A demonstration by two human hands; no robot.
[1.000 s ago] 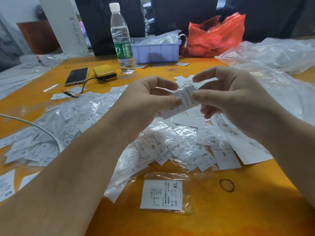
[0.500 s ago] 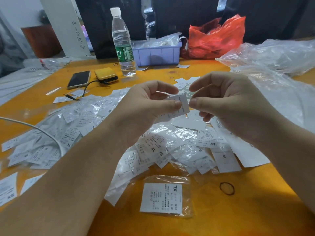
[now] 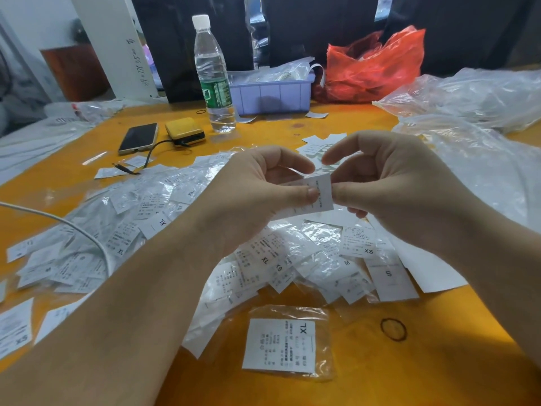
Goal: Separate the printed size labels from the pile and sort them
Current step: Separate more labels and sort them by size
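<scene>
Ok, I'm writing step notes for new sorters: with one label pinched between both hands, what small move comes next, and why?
Probably turn the held label until its size mark faces up. Both the left hand and the right hand pinch it above the pile, and only small print shows on it, no size letter. The bagged XL label lies apart in front, so it seems the size decides where it goes.

Label held above the pile

Left hand and right hand pinch one label; pile lies below the grip on the tabletop.
</scene>
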